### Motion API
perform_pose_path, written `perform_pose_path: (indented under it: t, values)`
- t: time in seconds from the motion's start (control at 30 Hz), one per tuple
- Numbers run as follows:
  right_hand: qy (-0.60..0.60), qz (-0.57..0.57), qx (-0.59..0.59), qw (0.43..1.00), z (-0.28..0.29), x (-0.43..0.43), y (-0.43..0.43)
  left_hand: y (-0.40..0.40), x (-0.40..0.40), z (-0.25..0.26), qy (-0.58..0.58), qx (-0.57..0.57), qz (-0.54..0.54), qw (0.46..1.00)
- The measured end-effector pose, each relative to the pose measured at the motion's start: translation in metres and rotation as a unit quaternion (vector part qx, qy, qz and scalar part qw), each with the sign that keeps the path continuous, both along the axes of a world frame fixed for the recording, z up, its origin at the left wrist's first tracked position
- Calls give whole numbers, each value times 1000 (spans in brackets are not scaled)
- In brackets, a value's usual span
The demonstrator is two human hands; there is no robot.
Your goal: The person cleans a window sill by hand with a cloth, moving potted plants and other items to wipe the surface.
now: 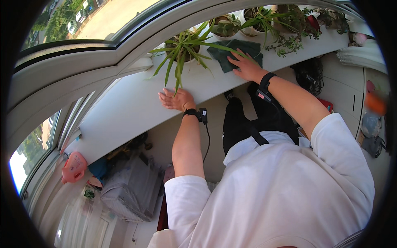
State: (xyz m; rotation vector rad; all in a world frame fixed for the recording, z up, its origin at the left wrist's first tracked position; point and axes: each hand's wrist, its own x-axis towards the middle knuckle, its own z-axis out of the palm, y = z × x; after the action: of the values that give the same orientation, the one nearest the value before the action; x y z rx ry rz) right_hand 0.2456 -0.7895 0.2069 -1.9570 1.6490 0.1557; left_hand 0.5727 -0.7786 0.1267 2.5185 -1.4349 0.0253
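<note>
A folded dark green cloth (228,60) lies on the white windowsill (130,102). My right hand (248,68) rests palm down on the cloth's near right part, its fingers spread over it. A long spider plant leaf crosses above the cloth near those fingers. Further left, my left hand (178,99) lies flat on the bare sill close to its front edge and holds nothing. Leaf tips of the potted spider plant (183,48) hang down to the left hand and partly overlap it. Each wrist wears a black strap with a small device and a cable.
More potted plants (225,26) stand along the sill's back, with a trailing succulent (287,45) at right. A pink jug (74,167) is beside the sill's left end. Below are a plastic-wrapped grey box (133,186) and a black cable bundle (308,76). Window frames curve around the left.
</note>
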Motion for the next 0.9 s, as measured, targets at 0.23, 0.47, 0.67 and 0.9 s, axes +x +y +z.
perform_pose_path:
  t: [0.23, 0.47, 0.67, 0.9]
  values:
    - [12, 38, -9, 999, 1, -10, 10, 1, 3, -3, 6, -34, -12, 999]
    - [27, 36, 5, 999, 17, -34, 104, 0, 2, -1, 17, -7, 10, 1000]
    - [94, 37, 18, 995, 23, -14, 100, 4, 5, -1, 33, 20, 27, 999]
    - [59, 45, -22, 997, 7, -1, 34, 2, 0, 3, 28, 24, 22, 999]
